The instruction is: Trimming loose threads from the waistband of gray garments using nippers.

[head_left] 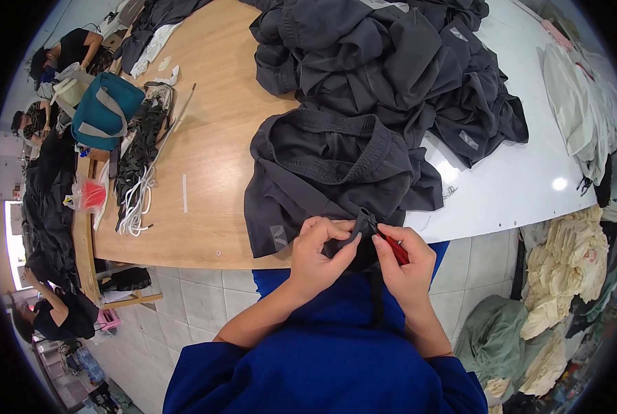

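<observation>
Pinched tight in the left hand (320, 250), a fold of the dark grey garment (322, 172), thumb and fingers closed on the cloth right at the near edge of the surface (212, 124). Right hand (406, 265) closed as well, wrapped round a small red tool (395, 250), tip tucked against the same gathered bit of fabric (365, 224). Both grips narrow, touching the cloth, almost touching each other. Garment itself spread on the wooden part of the surface, waistband up, lower hem hanging off the edge toward the blue shirt (336, 352). Behind it, a heap of more dark garments (405, 62) spilling across onto the white half. Off to the left, a teal bag (105, 110), a tangle of black and white cords (139, 165), and other people bent over dark cloth along the far side. Risk, judging from here: red tool very close to the left fingertips (353, 241), so a slip could nick a finger or snag the fabric instead of a loose thread. Another worry: weight of the hanging hem dragging the piece off the edge if the pinch loosens. Exact kind of tool not clear, mostly hidden in the fist.
</observation>
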Demonstrator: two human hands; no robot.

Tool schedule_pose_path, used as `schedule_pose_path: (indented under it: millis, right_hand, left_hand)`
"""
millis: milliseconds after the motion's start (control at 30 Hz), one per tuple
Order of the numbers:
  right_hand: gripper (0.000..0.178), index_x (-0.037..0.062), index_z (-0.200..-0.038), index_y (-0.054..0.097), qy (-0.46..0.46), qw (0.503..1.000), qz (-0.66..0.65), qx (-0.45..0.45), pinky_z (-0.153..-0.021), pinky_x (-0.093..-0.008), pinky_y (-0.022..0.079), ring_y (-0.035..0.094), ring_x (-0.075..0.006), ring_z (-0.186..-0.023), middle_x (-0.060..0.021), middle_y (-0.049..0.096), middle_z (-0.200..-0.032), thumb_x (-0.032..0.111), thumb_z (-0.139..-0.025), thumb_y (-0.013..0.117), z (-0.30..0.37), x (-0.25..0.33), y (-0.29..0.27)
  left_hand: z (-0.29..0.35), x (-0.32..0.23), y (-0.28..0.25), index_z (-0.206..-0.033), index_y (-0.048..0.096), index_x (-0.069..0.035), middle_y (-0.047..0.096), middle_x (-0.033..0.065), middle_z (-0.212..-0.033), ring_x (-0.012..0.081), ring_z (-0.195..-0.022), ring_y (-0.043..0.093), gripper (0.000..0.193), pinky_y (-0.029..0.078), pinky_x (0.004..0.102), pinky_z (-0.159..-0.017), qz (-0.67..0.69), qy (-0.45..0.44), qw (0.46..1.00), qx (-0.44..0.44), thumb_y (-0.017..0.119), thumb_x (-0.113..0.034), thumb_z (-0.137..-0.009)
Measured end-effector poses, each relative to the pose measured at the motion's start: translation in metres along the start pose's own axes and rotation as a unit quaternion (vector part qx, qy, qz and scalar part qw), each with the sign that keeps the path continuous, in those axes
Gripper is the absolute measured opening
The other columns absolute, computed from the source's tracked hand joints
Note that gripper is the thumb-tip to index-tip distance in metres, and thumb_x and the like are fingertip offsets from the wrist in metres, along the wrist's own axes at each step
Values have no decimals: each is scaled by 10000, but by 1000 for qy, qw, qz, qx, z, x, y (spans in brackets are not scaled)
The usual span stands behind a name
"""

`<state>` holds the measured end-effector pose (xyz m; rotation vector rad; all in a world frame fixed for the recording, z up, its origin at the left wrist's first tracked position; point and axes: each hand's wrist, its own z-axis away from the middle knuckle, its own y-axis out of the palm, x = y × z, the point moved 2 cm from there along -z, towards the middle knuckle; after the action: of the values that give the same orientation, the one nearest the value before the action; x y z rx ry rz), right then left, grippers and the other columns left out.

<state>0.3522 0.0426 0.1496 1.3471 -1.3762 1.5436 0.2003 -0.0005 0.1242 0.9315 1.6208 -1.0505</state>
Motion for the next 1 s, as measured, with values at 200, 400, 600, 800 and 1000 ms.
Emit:
schedule_pose_path:
  millis: [200, 400, 600, 800, 1000]
  right_hand:
    - [252, -34, -1069, 562, 64, 987, -145, -7, -794, -217, 471, 592, -102, -861, -61, 619, -908, -17, -826, 630, 2, -16, -2]
    - [340, -28, -1108, 547, 70, 978, -189, 48, -798, -205, 455, 585, -98, -900, -71, 628, -949, -25, -790, 667, -4, -10, 8]
    - [144, -22, -883, 643, -11, 999, -36, -4, -652, -192, 480, 630, -87, -717, -85, 677, -793, -16, -756, 710, -3, -9, 11]
    - [102, -19, -824, 632, 42, 991, -112, 55, -628, -184, 468, 611, -80, -682, -52, 655, -745, -34, -750, 701, 1, -10, 2]
    - [285, -12, -1019, 575, 43, 968, -233, 88, -639, -162, 426, 540, -56, -711, -36, 622, -859, 10, -765, 701, 4, -20, -6]
  left_hand:
    - [-1, 0, -2, -871, 475, -40, 650, 71, -887, 48, -790, 568, 134, 411, 182, -718, 247, -153, 957, 19, 598, 8, -848]
    - [-8, -4, -5, -900, 428, -66, 577, 2, -830, 14, -775, 525, 145, 394, 156, -675, 338, -207, 917, 45, 550, 11, -888]
    - [-6, 5, -11, -841, 419, -85, 495, -50, -779, -19, -717, 448, 155, 337, 147, -619, 316, -204, 925, 55, 548, -17, -897]
    - [-8, 1, -14, -830, 425, -91, 517, -38, -805, -5, -737, 452, 172, 351, 145, -658, 286, -203, 936, 42, 571, -10, -871]
    - [-9, -2, -10, -861, 427, -83, 617, 42, -905, 39, -826, 545, 195, 420, 169, -749, 293, -195, 935, 45, 575, 44, -848]
